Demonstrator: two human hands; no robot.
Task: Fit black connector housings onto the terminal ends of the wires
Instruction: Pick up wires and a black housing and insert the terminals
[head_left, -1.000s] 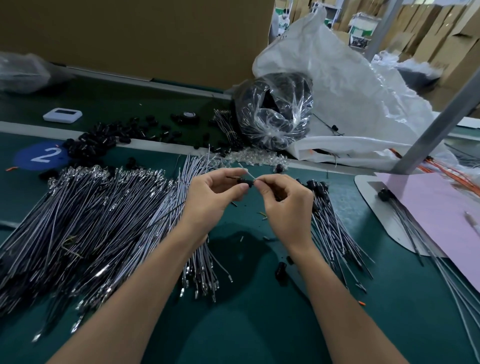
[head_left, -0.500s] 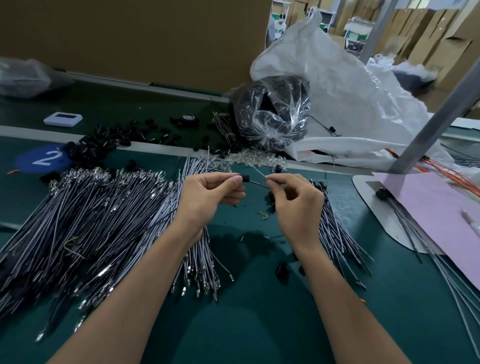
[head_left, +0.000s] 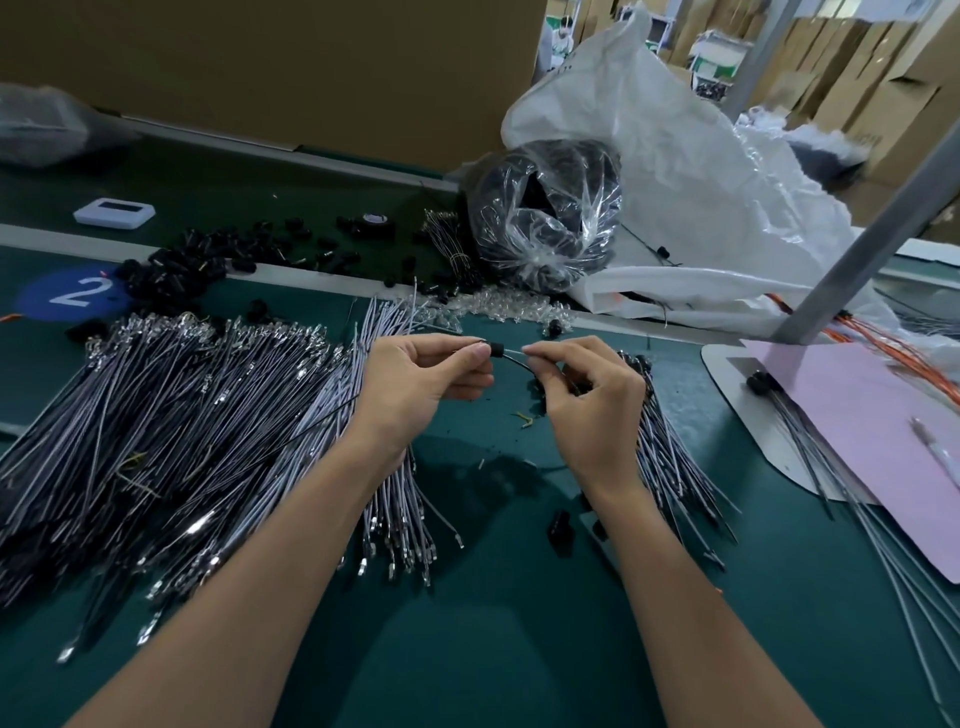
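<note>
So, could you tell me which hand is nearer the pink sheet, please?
Right. The right hand is beside the pink sheet; the left hand lies farther away, over the wires.

Both hands are raised over the green table (head_left: 509, 649). The left hand (head_left: 415, 384) pinches a small black connector housing (head_left: 497, 349) at its fingertips; the right hand (head_left: 587, 395) pinches the thin wire (head_left: 511, 354) just beside it. The wire seems to enter the housing, though the joint is too small to tell. A large heap of wires (head_left: 171, 415) lies to the left, loose black housings (head_left: 208, 260) beyond.
</note>
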